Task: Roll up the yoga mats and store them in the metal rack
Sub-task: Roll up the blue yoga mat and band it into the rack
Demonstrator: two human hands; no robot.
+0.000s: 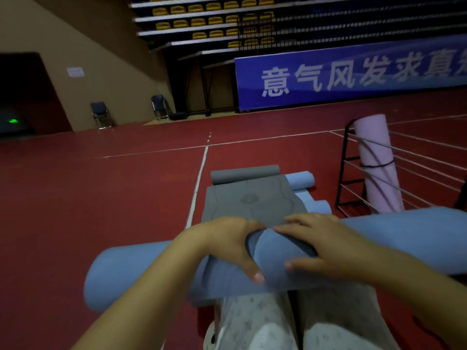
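One pink mat (376, 165) stands rolled in the metal rack (353, 170) at 2 o'clock — stored. Blue mat (141, 269) lies across the lap at 6 o'clock, rolled to a tube; left hand (227, 246) and right hand (321, 246) both grip it, fingers curled over its loose outer flap, which looks not yet tight. Grey mat (252, 198) on the floor (101, 198) at 12 is only part rolled; another blue mat (303, 181) beside it is part rolled too. Judged: roughly a quarter done — three mats left to rack.

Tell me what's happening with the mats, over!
Left hand and right hand gripping rolled blue foam mat. Grey mat still half unrolled ahead. Pink rolled mat already in black metal rack.
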